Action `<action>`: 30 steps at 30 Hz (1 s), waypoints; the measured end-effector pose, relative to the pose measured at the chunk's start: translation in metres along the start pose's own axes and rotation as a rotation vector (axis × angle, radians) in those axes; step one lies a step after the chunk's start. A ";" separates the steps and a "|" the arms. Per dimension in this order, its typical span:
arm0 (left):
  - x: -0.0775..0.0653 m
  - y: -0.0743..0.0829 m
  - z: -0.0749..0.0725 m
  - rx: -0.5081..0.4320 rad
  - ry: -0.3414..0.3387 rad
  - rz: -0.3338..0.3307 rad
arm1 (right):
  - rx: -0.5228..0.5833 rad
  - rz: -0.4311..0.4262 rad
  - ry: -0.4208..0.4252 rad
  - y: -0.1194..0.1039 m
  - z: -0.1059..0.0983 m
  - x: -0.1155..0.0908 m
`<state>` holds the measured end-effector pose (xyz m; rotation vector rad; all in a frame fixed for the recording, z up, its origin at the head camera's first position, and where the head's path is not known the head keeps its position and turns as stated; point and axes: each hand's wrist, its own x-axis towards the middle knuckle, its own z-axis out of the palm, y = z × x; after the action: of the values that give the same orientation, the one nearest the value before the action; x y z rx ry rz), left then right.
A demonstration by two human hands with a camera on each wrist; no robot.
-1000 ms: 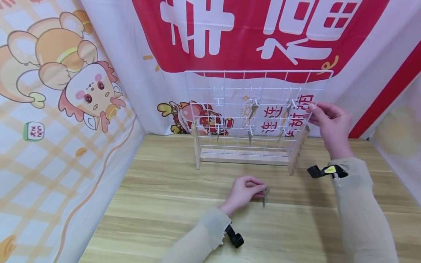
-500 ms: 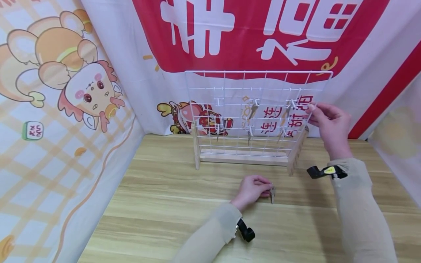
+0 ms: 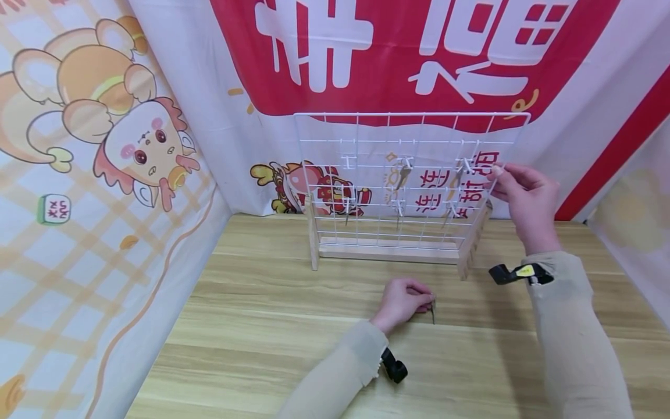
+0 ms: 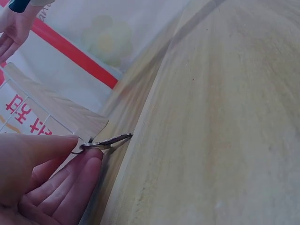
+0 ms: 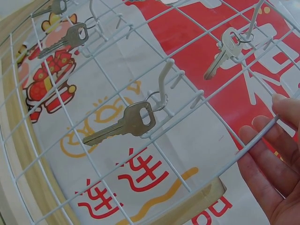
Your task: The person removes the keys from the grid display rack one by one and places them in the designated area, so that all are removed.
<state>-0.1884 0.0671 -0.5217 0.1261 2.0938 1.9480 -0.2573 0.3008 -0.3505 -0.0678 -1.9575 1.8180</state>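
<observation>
Pinches a key [image 4: 112,140] with the left hand [image 3: 400,301], in front of the wire rack [image 3: 387,187]; grips the rack's right edge with the right hand [image 3: 531,201]. May drop the key through a slack pinch, or tip the rack by tugging.

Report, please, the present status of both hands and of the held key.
Left hand pinches key in front of wire grid. Right hand grips wire grid's right edge. Upper-left hook looks bare; nothing seen in its way.
</observation>
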 end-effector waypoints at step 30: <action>-0.002 0.015 -0.012 0.313 -0.005 -0.004 | -0.031 0.015 0.009 0.002 -0.001 0.000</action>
<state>-0.1913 0.0563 -0.5061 0.1885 2.3788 1.6018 -0.2571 0.3017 -0.3523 -0.1009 -1.9841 1.7937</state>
